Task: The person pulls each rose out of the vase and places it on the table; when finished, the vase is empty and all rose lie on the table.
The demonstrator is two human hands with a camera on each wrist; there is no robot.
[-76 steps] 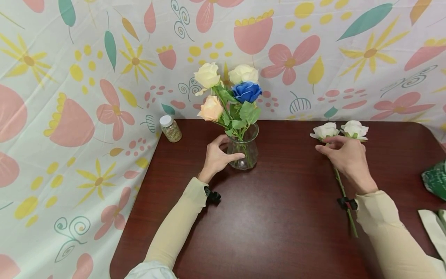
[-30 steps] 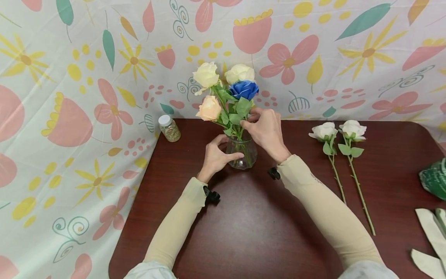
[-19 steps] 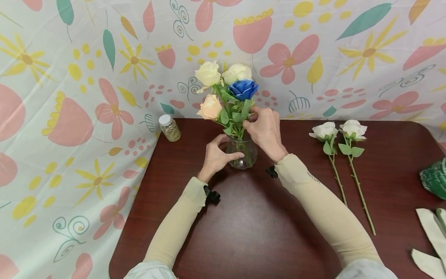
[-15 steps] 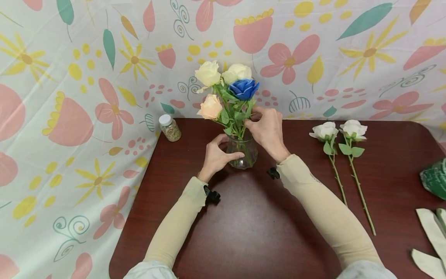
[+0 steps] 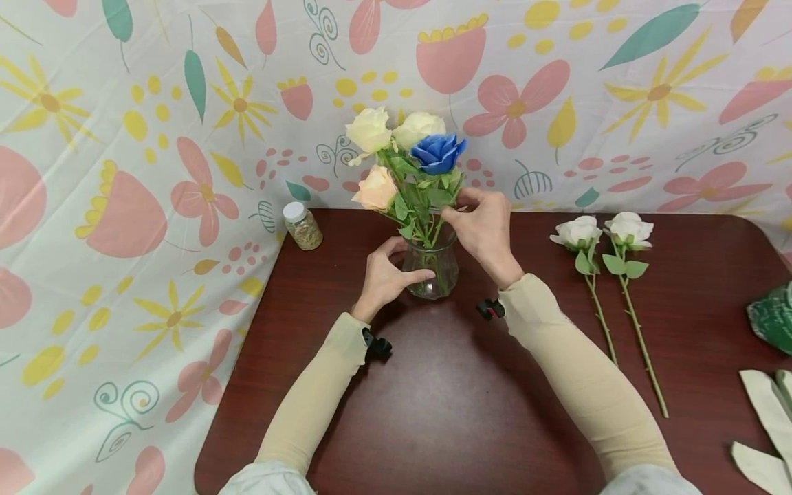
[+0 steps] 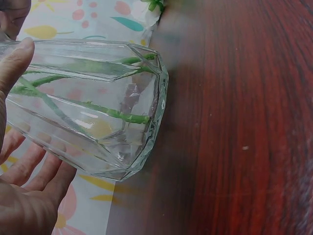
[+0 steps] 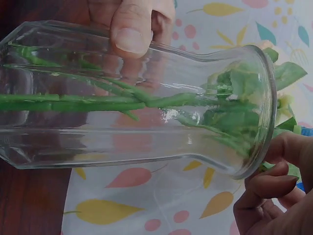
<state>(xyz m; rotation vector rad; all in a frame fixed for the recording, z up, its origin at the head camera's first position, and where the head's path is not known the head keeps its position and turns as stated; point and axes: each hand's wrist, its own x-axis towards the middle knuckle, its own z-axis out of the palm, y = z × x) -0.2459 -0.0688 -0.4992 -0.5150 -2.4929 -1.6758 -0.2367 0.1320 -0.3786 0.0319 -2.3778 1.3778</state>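
Observation:
A clear glass vase (image 5: 441,278) with faceted sides stands near the back of the table. My left hand (image 5: 386,275) grips it from the left, thumb across the front. In the vase are a blue rose (image 5: 438,152), a peach rose (image 5: 375,188) and two cream roses (image 5: 369,130). Just above the rim, on the right side, my right hand (image 5: 485,227) pinches the blue rose at its leafy stem; the exact grip is partly hidden by leaves. Green stems (image 7: 73,104) cross inside the glass in the right wrist view, reaching down towards its base.
Two white roses (image 5: 629,230) with long stems lie on the dark wooden table (image 5: 433,412) at the right. A small white-capped jar (image 5: 303,227) stands at the back left. A green object (image 5: 773,320) and pale, flat pieces (image 5: 764,467) lie at the right edge.
My right hand has left the white roses at the right and come over to the vase. The blue rose has shifted slightly up and right with it. The left hand stays put.

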